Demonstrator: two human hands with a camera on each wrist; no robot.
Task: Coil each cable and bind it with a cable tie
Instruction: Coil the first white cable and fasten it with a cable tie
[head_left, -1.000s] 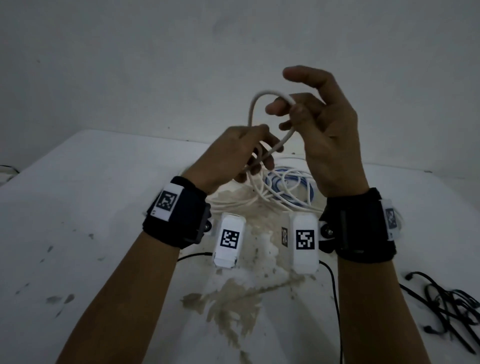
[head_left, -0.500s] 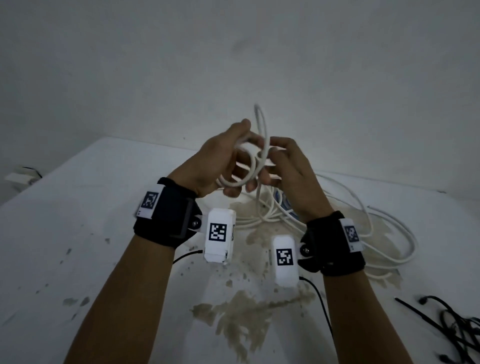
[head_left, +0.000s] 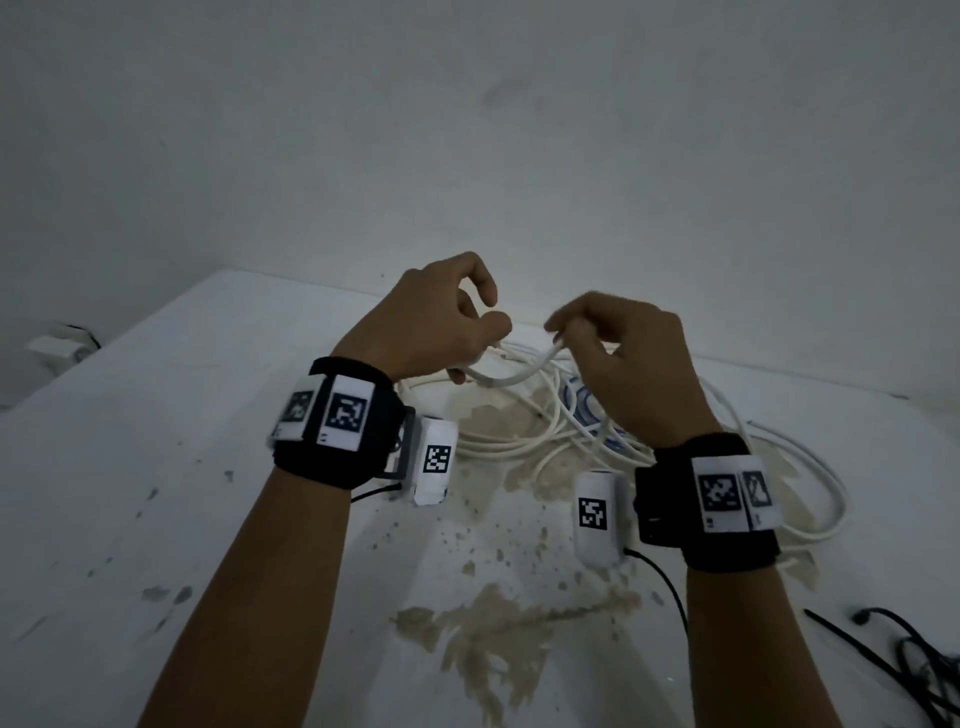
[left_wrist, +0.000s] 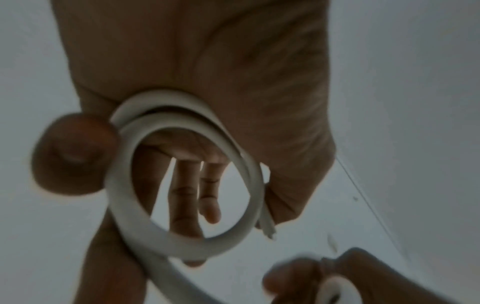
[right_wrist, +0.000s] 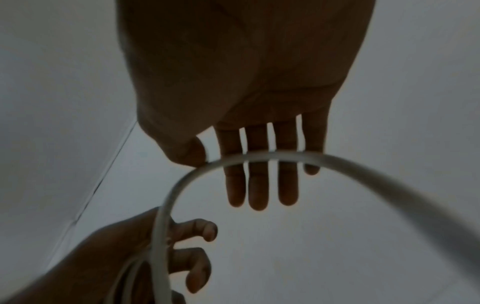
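I take the loose white cable heap (head_left: 524, 441) on the surface (head_left: 130, 493) as my landmark. Left of the heap I see bare, stained surface, open for a hand to pass. Right of the heap and nearer me, tangled black cables (head_left: 914, 670) block the corner. Behind the heap the wall (head_left: 519, 156) closes the way. Above it, both hands hang close together, one cable span bridging the gap.

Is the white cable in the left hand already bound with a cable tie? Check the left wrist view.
No, the white cable loops bare in the left hand, no tie around it.
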